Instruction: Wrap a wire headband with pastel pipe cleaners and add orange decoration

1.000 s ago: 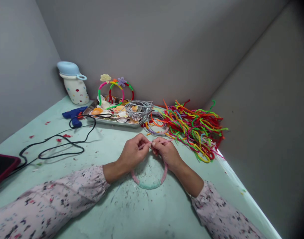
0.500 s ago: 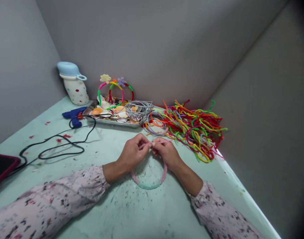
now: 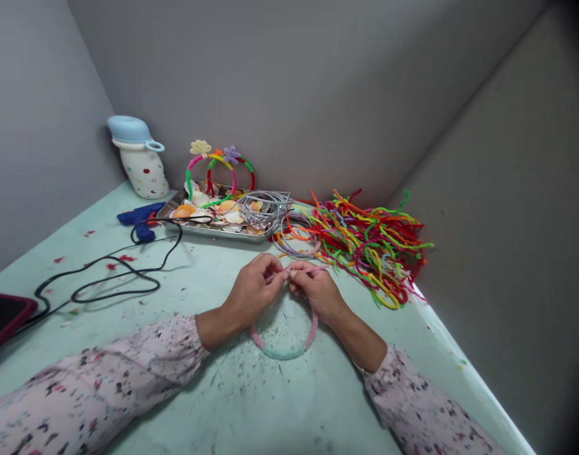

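Between my hands is a ring wrapped in fuzzy pink and mint-green pipe cleaner (image 3: 284,354), its lower arc showing just above the table. My left hand (image 3: 254,285) pinches the ring's upper left side, thumb against fingers. Right beside it, my right hand (image 3: 316,287) is closed at the top of the ring, with the fingertips of both hands meeting. A pink pipe cleaner end (image 3: 321,268) sticks out to the right past my right fingers. The upper part of the ring is mostly hidden behind my fingers.
A metal tray (image 3: 223,236) holds shells, grey wire coils (image 3: 265,208) and two flower-topped rings (image 3: 210,158). Right of it lies a heap of colourful pipe cleaners (image 3: 365,240). To the left are a blue glue gun (image 3: 142,216), its black cable, a bottle (image 3: 144,170) and a phone (image 3: 5,319).
Almost nothing differs. Both hands keep their pinch at the top of the ring, and the view has shifted very slightly.
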Available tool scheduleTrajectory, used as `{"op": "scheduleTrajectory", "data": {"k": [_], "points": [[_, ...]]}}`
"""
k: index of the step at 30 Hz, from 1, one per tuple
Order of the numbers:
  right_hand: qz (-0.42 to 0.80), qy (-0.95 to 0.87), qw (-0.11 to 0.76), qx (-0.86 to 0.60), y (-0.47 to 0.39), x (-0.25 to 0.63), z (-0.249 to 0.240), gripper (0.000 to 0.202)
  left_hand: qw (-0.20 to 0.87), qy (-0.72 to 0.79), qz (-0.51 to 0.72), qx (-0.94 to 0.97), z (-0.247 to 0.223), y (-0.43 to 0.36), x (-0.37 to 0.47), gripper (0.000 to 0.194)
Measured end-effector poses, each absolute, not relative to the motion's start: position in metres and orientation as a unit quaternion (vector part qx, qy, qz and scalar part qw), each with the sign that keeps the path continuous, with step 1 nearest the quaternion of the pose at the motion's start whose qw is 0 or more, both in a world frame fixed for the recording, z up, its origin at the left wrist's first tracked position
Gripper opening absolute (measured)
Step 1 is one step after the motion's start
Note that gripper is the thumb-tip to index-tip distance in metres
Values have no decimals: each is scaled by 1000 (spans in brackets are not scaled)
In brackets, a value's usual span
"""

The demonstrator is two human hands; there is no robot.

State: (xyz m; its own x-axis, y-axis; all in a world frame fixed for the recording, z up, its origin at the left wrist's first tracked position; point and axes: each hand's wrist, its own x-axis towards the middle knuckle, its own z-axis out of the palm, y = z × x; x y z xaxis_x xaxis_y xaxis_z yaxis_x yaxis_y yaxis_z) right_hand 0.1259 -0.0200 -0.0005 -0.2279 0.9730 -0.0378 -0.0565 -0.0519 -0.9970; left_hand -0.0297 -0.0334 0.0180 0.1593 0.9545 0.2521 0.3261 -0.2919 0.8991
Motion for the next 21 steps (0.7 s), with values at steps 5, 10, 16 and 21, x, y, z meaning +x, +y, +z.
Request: {"op": "scheduleTrajectory", "data": {"k": [5,10,16,21], "points": [[583,-534,438,-427,-20,128,-2,16,407,469,440,648,13,-32,-31,18],[589,-542,436,-411,-21,131,-4,14,482,445,427,622,12,-29,-31,19],[587,-543,438,-411,-21,132,-5,16,507,444,414,612,14,-27,-32,19],[590,-556,425,-403,-20,135,-7,17,531,432,409,603,11,-25,-33,22]]}}
